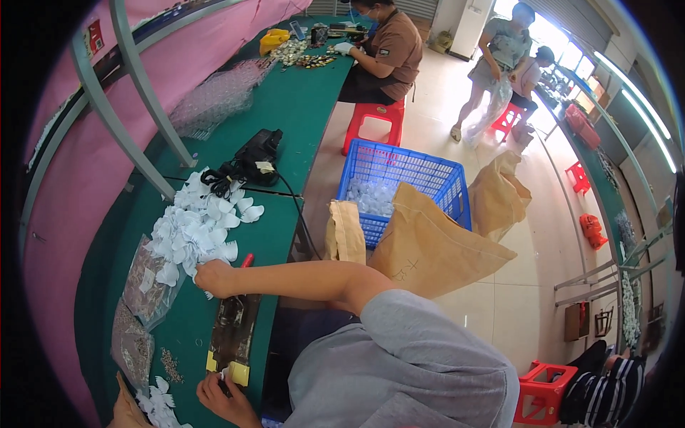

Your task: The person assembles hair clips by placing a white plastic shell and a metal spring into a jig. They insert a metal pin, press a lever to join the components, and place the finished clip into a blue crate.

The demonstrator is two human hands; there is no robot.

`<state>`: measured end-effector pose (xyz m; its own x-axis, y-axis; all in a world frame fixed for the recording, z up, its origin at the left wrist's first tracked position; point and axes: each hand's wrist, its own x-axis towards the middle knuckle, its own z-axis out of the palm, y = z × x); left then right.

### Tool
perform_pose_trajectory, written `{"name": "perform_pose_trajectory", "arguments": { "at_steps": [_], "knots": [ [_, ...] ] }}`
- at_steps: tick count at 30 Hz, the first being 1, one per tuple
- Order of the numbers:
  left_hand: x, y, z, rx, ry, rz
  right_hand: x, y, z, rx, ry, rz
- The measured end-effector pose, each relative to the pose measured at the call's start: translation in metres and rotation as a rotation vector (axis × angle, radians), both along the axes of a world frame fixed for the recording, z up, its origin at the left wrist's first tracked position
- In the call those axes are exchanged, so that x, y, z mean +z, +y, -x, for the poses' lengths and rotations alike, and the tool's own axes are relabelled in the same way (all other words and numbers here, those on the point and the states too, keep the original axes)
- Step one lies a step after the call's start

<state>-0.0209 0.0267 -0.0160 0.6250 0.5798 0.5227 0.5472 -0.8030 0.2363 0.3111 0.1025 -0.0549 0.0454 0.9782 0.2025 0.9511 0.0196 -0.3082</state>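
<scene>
My right hand (215, 279) reaches across to the near edge of a heap of thin white curved plastic pieces (187, 227). Its fingers are curled closed; what they hold, if anything, is hidden. Lower down, my left hand (227, 401) pinches a small white piece (224, 373) at the near end of a dark brown metal fixture (234, 324) with yellow pads (239, 374). A red-tipped handle (247, 260) sticks out beyond the fixture's far end. Small metal parts (170, 365) lie loose on the green tabletop, left of the fixture.
Clear bags of small parts (133, 349) and more white pieces (158, 405) line the table's left side. A black device (258, 155) with a cable stands beyond the heap. Right are a blue crate (448, 187) and paper sacks (435, 246). A co-worker (391, 53) sits farther along.
</scene>
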Motion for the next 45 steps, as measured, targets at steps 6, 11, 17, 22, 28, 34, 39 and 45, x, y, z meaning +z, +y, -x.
{"name": "perform_pose_trajectory", "arguments": {
  "at_steps": [6,11,17,22,28,34,39,45],
  "knots": [
    [0.005,-0.006,-0.002,0.033,-0.017,-0.019,0.011,-0.009,0.006,-0.001,0.198,-0.215],
    [0.020,-0.011,-0.011,0.001,-0.057,-0.228,0.018,-0.018,0.007,0.021,0.373,-0.170],
    [-0.001,-0.010,-0.002,0.081,-0.021,-0.008,0.018,-0.024,0.003,0.098,0.403,-0.362],
    [0.002,-0.007,-0.014,0.072,0.004,-0.043,0.016,-0.023,-0.006,0.035,0.453,-0.336],
    [0.001,-0.007,-0.007,0.095,0.039,-0.094,0.025,-0.023,0.001,0.048,0.618,-0.383],
    [0.005,-0.013,0.014,0.135,0.038,-0.038,0.031,-0.025,0.023,0.103,0.565,-0.310],
    [0.004,-0.017,-0.021,0.138,-0.045,-0.067,0.012,-0.034,-0.012,0.041,0.539,-0.353],
    [0.003,-0.028,-0.035,0.186,-0.189,0.026,0.053,-0.063,-0.024,0.004,0.641,-0.398]
  ]
}}
